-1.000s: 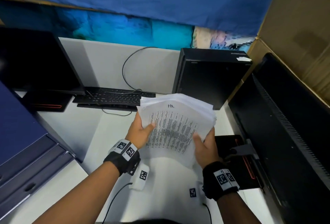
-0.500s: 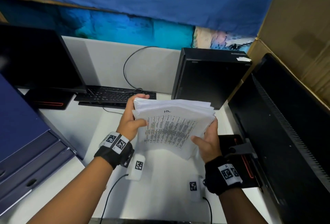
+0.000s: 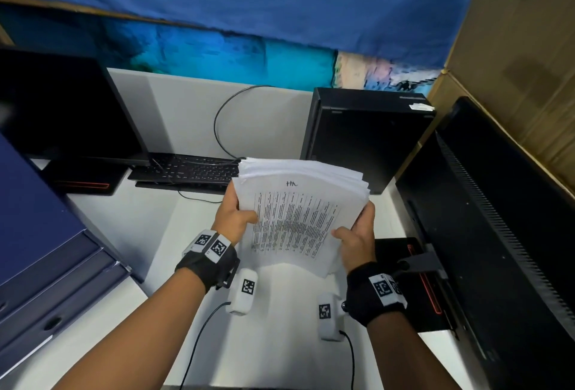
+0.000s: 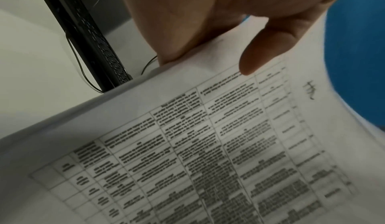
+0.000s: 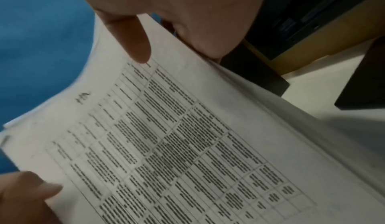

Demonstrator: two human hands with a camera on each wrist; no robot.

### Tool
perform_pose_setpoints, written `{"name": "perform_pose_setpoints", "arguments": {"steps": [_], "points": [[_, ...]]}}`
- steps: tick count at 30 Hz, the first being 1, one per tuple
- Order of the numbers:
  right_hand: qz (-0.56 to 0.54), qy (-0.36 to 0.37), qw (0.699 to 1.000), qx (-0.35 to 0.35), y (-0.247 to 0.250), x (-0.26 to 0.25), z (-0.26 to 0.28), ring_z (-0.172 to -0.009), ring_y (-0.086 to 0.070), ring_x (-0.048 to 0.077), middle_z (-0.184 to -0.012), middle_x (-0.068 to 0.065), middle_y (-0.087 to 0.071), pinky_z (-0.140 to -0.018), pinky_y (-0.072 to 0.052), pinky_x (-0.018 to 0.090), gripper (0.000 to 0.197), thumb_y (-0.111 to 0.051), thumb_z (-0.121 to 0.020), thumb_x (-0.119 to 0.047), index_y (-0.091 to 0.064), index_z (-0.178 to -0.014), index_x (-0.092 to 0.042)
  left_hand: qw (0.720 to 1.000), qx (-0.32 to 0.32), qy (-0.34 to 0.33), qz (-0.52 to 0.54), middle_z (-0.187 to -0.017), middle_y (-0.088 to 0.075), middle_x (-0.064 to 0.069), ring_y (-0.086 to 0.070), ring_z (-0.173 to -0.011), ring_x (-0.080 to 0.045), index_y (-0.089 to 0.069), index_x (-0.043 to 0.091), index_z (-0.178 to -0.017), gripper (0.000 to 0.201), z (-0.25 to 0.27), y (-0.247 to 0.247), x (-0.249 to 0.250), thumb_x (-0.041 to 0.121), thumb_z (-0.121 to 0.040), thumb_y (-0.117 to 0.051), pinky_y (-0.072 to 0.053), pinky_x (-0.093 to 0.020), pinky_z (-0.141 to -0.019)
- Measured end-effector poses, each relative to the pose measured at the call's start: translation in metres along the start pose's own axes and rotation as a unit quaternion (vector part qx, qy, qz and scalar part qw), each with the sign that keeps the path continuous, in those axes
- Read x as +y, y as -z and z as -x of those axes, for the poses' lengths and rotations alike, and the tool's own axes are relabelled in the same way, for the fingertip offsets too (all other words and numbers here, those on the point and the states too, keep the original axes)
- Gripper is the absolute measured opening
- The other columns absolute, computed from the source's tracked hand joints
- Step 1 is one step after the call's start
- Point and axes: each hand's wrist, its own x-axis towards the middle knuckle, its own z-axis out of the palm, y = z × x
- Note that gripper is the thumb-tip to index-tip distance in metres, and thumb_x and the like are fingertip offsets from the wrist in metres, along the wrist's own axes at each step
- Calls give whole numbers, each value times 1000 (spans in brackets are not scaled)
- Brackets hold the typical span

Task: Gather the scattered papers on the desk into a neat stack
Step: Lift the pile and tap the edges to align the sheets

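Observation:
A thick stack of white papers (image 3: 298, 212) with a printed table on top is held tilted, its lower edge down toward the white desk (image 3: 280, 312). My left hand (image 3: 233, 218) grips its left side, thumb on the top sheet. My right hand (image 3: 357, 234) grips the right side, thumb on the print. In the left wrist view the thumb (image 4: 264, 49) presses on the papers (image 4: 208, 145). In the right wrist view the thumb (image 5: 133, 38) lies on the papers (image 5: 177, 145), with the left hand's fingertips at the lower left corner. The sheets' top edges are fanned unevenly.
A black keyboard (image 3: 186, 168) and a monitor (image 3: 62, 109) stand at the back left, a black computer tower (image 3: 364, 137) behind the papers. A large black monitor (image 3: 497, 249) lines the right side. Blue drawers (image 3: 40, 249) sit at the left. A cable (image 3: 230, 122) loops at the back.
Both hands have shifted the stack, tipping it up and down; the sheets sit more squared at the sides than a second ago. Both grips stay on the stack's sides.

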Motion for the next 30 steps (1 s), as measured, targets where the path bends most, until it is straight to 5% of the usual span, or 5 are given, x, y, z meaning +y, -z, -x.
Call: {"name": "perform_pose_setpoints", "arguments": {"steps": [4, 8, 12, 20, 30], "points": [[-11, 46, 999, -11, 3, -5, -1, -94, -66, 4, -115, 5, -59, -67, -55, 19, 73, -50, -60, 5, -46, -120, -37, 1000, 1, -5, 14, -98, -61, -2, -60, -91, -14, -50, 23, -115, 73, 0, 4, 8, -4, -48, -55, -50, -26, -70], [-26, 73, 996, -33, 6, -8, -4, -101, -66, 15, -114, 10, -59, -73, -55, 24, 76, -52, -61, 6, -52, -117, -46, 999, -17, -20, 26, -96, -63, 2, -62, -87, -8, -51, 22, -117, 74, 0, 4, 11, -7, -49, -54, -51, -20, -70], [-19, 54, 998, -34, 11, -7, -11, -96, -68, 22, -107, 13, -63, -72, -56, 33, 70, -53, -60, 2, -47, -126, -18, 999, -35, -28, 20, -104, -63, 1, -61, -92, -9, -45, 16, -132, 89, -8, 5, 16, -8, -47, -53, -50, -18, -72], [-28, 63, 997, -24, 9, -11, -11, -91, -66, 22, -101, 12, -63, -69, -55, 32, 63, -53, -61, 1, -44, -123, -12, 996, -34, -82, 19, -117, -57, -13, -55, -103, -16, -46, 14, -122, 74, -15, 6, 29, -8, -52, -51, -47, -29, -82], [-13, 67, 997, -19, 5, -11, -9, -94, -67, 22, -106, 12, -62, -70, -56, 32, 66, -55, -64, 0, -44, -122, -29, 998, -35, -55, -23, -112, -57, 4, -54, -102, -11, -43, 30, -123, 76, -7, 5, 24, -1, -55, -55, -45, -31, -87]]}}
